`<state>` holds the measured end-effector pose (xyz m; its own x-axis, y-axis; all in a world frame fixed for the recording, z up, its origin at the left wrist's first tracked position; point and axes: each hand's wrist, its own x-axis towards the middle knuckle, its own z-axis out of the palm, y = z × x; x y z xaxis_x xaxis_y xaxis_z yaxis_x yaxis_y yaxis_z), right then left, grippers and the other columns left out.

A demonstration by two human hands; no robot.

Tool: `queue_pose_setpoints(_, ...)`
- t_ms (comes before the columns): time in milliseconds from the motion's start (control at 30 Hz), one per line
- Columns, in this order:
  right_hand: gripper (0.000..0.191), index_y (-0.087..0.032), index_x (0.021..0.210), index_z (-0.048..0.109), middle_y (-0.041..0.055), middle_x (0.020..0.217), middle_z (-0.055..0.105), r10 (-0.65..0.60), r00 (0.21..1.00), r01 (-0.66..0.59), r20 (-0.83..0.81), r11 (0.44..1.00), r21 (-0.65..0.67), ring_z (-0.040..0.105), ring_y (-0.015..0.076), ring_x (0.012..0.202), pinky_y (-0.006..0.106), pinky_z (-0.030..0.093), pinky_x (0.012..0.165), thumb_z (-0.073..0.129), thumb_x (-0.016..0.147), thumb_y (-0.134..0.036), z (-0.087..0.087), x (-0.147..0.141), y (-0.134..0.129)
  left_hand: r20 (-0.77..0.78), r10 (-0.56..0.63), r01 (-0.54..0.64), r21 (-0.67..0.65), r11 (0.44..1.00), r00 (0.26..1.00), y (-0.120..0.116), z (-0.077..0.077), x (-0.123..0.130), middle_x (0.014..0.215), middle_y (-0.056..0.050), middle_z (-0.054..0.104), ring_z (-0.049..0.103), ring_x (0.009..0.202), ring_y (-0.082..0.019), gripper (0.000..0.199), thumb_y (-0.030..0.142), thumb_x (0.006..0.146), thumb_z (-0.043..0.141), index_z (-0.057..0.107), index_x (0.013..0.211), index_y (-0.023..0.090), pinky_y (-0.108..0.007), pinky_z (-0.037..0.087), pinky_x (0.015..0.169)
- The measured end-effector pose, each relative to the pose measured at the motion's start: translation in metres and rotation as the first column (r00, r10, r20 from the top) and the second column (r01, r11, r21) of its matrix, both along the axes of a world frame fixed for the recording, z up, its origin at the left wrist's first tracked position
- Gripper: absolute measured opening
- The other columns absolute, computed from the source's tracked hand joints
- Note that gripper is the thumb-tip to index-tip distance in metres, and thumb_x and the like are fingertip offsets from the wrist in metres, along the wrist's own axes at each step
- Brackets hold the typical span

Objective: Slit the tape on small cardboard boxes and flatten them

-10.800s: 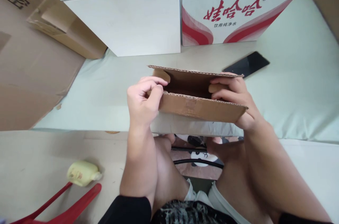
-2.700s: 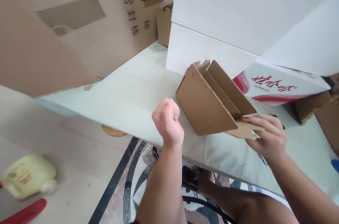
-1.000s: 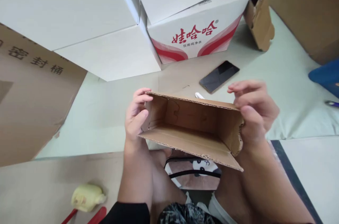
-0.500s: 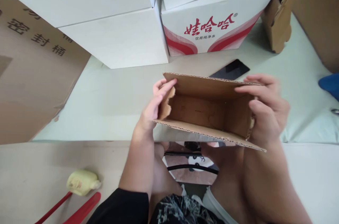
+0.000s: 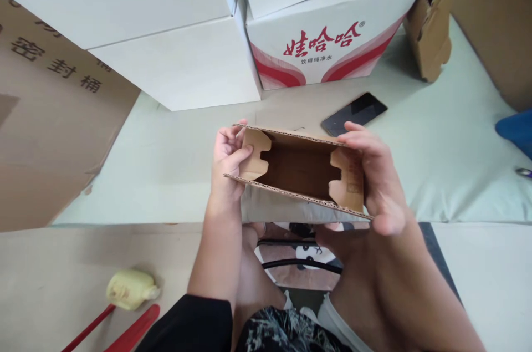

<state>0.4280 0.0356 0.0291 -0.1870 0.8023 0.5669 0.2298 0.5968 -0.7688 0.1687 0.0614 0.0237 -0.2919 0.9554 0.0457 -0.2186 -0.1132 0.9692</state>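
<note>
An open brown cardboard box is held level over the edge of the pale green surface, its opening facing me. My left hand is closed on the box's left end, thumb pressing on the notched left flap. At the other end my right hand clasps the box from outside, fingers along the far rim and thumb by the near corner. The notched right flap is folded inward. The box's inside is dark, and I make out nothing in it. Behind it lies a black phone.
White boxes are stacked at the back left, beside a white and red carton. A torn brown carton stands back right. Large brown cartons flank the surface. A yellow bottle lies on the floor.
Both end flaps have been folded in across the box's opening. The box has shifted left, and my right hand has moved left with it, its thumb now outside the near corner.
</note>
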Motion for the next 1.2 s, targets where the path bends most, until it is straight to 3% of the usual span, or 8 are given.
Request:
queue_pose_setpoints(100, 0.052, -0.029, 0.106, 0.066, 0.0059, 0.108, 0.070, 0.099, 0.995, -0.098, -0.014, 0.993, 0.073, 0.065, 0.0307, 0.113, 0.060, 0.036, 0.122, 0.059, 0.080, -0.074, 0.003, 0.005, 0.002, 0.051, 0.035, -0.034, -0.015, 0.999, 0.998, -0.004, 0.006, -0.001, 0.122, -0.005, 0.068, 0.065, 0.116, -0.027, 0.033, 0.034, 0.071, 0.076, 0.050, 0.088, 0.027, -0.041, 0.054, 0.097)
queue_pose_setpoints(200, 0.017, -0.029, 0.096, 0.067, 0.0033, 0.097, 0.072, -0.023, 0.997, 0.022, -0.078, 1.000, -0.018, 0.067, 0.0284, 0.114, 0.059, 0.044, 0.116, 0.064, 0.088, -0.043, 0.002, 0.002, 0.002, 0.091, -0.040, 0.037, 0.036, 0.999, 0.995, -0.009, 0.011, -0.002, 0.117, -0.007, 0.068, 0.063, 0.121, -0.030, 0.039, 0.063, 0.080, 0.060, 0.060, 0.092, 0.027, -0.044, 0.054, 0.100)
queue_pose_setpoints(333, 0.012, -0.029, 0.092, 0.071, -0.0002, 0.088, 0.075, -0.142, 0.978, 0.140, -0.154, 0.990, -0.024, 0.071, 0.0251, 0.108, 0.056, 0.049, 0.113, 0.063, 0.088, -0.021, -0.002, -0.004, 0.003, -0.112, -0.154, 0.166, 0.110, 0.980, 0.982, -0.009, 0.009, -0.008, 0.129, -0.009, 0.063, 0.055, 0.134, -0.036, 0.057, 0.075, 0.062, 0.075, 0.068, 0.092, 0.026, -0.045, 0.050, 0.108)
queue_pose_setpoints(567, 0.025, -0.028, 0.088, 0.077, 0.0057, 0.120, 0.073, -0.044, 0.998, 0.041, -0.043, 0.997, -0.066, 0.059, 0.0326, 0.133, 0.059, 0.044, 0.116, 0.056, 0.096, -0.040, -0.012, 0.005, 0.004, -0.280, -0.039, 0.019, -0.072, 0.997, 0.959, -0.001, 0.004, -0.012, 0.141, -0.012, 0.063, 0.050, 0.142, -0.039, 0.045, 0.060, 0.064, 0.086, 0.063, 0.065, 0.021, -0.048, 0.044, 0.113)
queue_pose_setpoints(767, 0.030, -0.032, 0.115, 0.068, 0.0064, 0.139, 0.057, 0.056, 0.997, -0.059, 0.057, 0.997, 0.044, 0.044, 0.0346, 0.147, 0.062, 0.032, 0.124, 0.058, 0.094, -0.051, -0.018, 0.010, 0.003, -0.091, -0.022, 0.007, -0.163, 0.987, 0.996, 0.000, 0.004, -0.016, 0.122, -0.006, 0.071, 0.069, 0.095, -0.020, 0.041, 0.042, 0.051, 0.096, 0.072, 0.078, 0.022, -0.028, 0.055, 0.074)
queue_pose_setpoints(900, 0.067, -0.031, 0.117, 0.063, 0.0078, 0.153, 0.041, 0.101, 0.984, -0.124, 0.145, 0.979, 0.163, 0.029, 0.0440, 0.153, 0.069, 0.018, 0.128, 0.062, 0.075, -0.083, -0.010, -0.002, -0.005, -0.046, 0.017, -0.025, -0.184, 0.983, 0.999, 0.002, 0.007, -0.024, 0.102, -0.003, 0.075, 0.068, 0.082, -0.016, 0.035, 0.034, 0.051, 0.095, 0.072, 0.074, 0.021, -0.024, 0.054, 0.067)
queue_pose_setpoints(1033, 0.052, -0.035, 0.117, 0.060, 0.0034, 0.160, 0.031, 0.075, 0.977, -0.118, 0.200, 0.970, 0.212, 0.025, 0.0422, 0.153, 0.069, 0.020, 0.127, 0.078, 0.075, -0.059, 0.000, -0.019, -0.013, -0.049, 0.039, -0.049, -0.223, 0.974, 0.998, 0.006, 0.008, -0.034, 0.087, -0.001, 0.074, 0.065, 0.069, -0.013, 0.033, 0.033, 0.051, 0.094, 0.072, 0.073, 0.021, -0.023, 0.051, 0.060)
queue_pose_setpoints(1200, 0.033, -0.034, 0.106, 0.062, 0.0052, 0.143, 0.049, 0.010, 0.998, -0.022, 0.063, 0.981, 0.194, 0.050, 0.0340, 0.131, 0.061, 0.038, 0.116, 0.075, 0.075, -0.037, 0.008, -0.017, -0.012, -0.024, -0.010, 0.007, -0.143, 0.990, 1.000, 0.002, 0.009, -0.036, 0.095, -0.004, 0.075, 0.070, 0.082, -0.019, 0.037, 0.047, 0.062, 0.084, 0.077, 0.090, 0.023, -0.028, 0.056, 0.070)
